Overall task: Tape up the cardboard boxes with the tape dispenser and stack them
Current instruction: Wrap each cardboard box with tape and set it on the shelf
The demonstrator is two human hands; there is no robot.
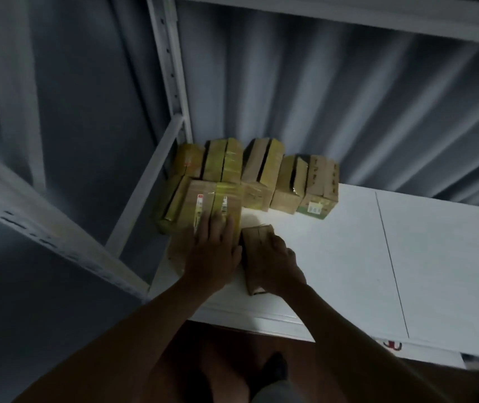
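A person's right hand [274, 261] grips a small cardboard box [257, 242] on the white shelf [348, 257], its long axis apparently running away from the body; the left hand [213, 257] presses flat on a taped box [212, 207] just alongside.

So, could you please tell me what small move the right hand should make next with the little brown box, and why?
Probably slide the small brown cardboard box, gripped by the right hand, left against the larger taped box under the flat left hand; a narrow gap separates them.
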